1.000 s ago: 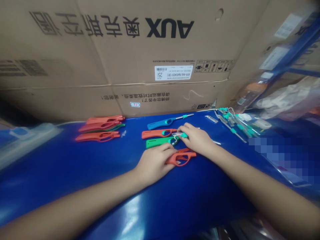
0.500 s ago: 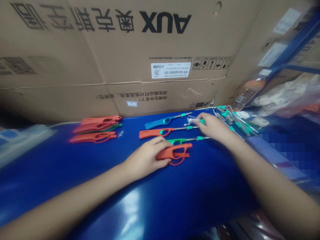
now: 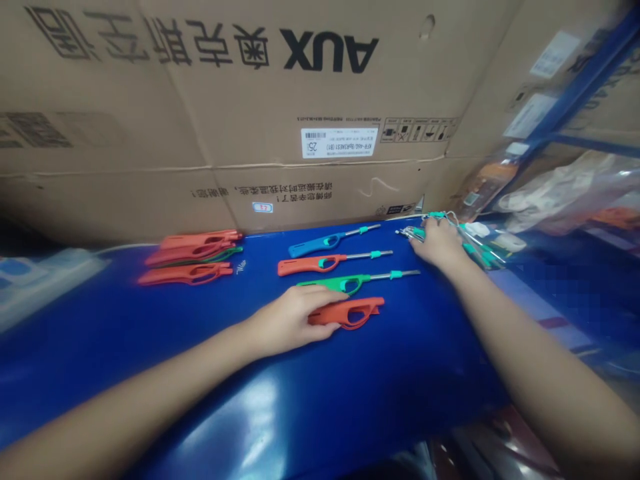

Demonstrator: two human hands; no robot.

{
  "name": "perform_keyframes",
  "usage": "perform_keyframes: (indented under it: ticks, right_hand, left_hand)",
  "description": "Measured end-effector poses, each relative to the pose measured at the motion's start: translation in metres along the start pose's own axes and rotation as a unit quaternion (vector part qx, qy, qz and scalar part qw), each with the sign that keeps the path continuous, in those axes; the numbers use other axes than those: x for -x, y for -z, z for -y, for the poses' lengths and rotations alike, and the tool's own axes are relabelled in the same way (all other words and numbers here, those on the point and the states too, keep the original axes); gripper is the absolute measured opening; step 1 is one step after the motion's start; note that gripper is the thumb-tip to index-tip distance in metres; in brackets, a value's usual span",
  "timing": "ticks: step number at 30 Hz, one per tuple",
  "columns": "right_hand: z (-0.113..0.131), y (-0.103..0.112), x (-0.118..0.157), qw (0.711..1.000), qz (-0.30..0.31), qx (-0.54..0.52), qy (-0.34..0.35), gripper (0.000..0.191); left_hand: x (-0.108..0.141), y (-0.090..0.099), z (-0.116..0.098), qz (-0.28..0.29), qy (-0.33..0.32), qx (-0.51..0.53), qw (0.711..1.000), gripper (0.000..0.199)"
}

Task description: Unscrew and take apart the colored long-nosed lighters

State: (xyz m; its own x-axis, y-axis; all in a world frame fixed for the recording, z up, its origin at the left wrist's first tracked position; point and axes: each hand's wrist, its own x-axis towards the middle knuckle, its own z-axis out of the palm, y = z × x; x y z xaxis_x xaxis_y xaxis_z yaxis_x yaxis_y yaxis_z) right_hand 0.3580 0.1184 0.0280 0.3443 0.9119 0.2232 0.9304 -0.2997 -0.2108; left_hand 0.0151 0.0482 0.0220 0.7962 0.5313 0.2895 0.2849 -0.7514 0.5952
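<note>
My left hand [image 3: 287, 320] is closed around an orange lighter casing [image 3: 347, 312], its halves stacked on the blue table. Just beyond it lies a green lighter [image 3: 350, 285] with a metal tube and teal trigger. Farther back are an orange lighter [image 3: 305, 265] and a blue lighter [image 3: 313, 245], roughly parallel. My right hand [image 3: 440, 243] reaches to the heap of lighter cores [image 3: 480, 252], metal tubes with teal triggers and thin wires. A lighter core [image 3: 411, 232] sticks out to the left of its curled fingers, which partly hide it.
Several red-orange casings [image 3: 187, 257] are piled at the left, beside small metal springs [image 3: 241, 267]. A large cardboard box [image 3: 260, 147] stands along the table's back. A bottle [image 3: 487, 187] and plastic bags [image 3: 565, 193] sit at the right; clear plastic [image 3: 55, 287] lies far left.
My right hand has moved right, from beside the lighter tubes to the heap of cores. The orange casing halves under my left hand now lie more closely together.
</note>
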Motion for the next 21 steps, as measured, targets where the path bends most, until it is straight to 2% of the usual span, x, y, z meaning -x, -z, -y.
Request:
perform_keyframes:
  ticks: [3, 6, 7, 9, 10, 12, 14, 18, 21]
  right_hand:
    - [0.015, 0.007, 0.010, 0.993, 0.011, -0.045, 0.108, 0.036]
    - [0.033, 0.013, 0.027, 0.966, 0.037, -0.097, 0.238, 0.022]
    - [0.039, 0.015, 0.034, 0.948, 0.046, -0.116, 0.293, 0.019]
    - [0.050, 0.017, 0.049, 0.885, 0.058, -0.174, 0.429, 0.016]
    - [0.054, 0.018, 0.056, 0.862, 0.078, -0.189, 0.463, 0.015]
    - [0.059, 0.018, 0.067, 0.838, 0.117, -0.198, 0.495, 0.015]
    - [0.063, 0.016, 0.072, 0.832, 0.150, -0.186, 0.501, 0.017]
    - [0.062, 0.012, 0.071, 0.834, 0.190, -0.172, 0.489, 0.020]
    - [0.057, 0.015, 0.066, 0.849, 0.205, -0.155, 0.461, 0.015]
  left_hand:
    - [0.001, 0.000, 0.004, 0.022, -0.008, -0.023, 0.999, 0.041]
    - [0.003, -0.001, 0.008, 0.017, -0.025, -0.060, 0.998, 0.042]
    - [0.003, -0.002, 0.009, 0.015, -0.031, -0.067, 0.997, 0.041]
    - [0.003, -0.002, 0.010, 0.011, -0.039, -0.074, 0.996, 0.038]
    - [0.002, -0.002, 0.010, 0.009, -0.041, -0.076, 0.996, 0.038]
    - [0.001, -0.002, 0.009, 0.014, -0.041, -0.083, 0.996, 0.038]
    - [0.000, -0.001, 0.007, 0.032, -0.035, -0.096, 0.994, 0.037]
    - [-0.002, 0.009, 0.000, 0.084, 0.002, -0.109, 0.991, 0.036]
    - [-0.002, 0.021, -0.008, 0.128, 0.048, -0.106, 0.985, 0.034]
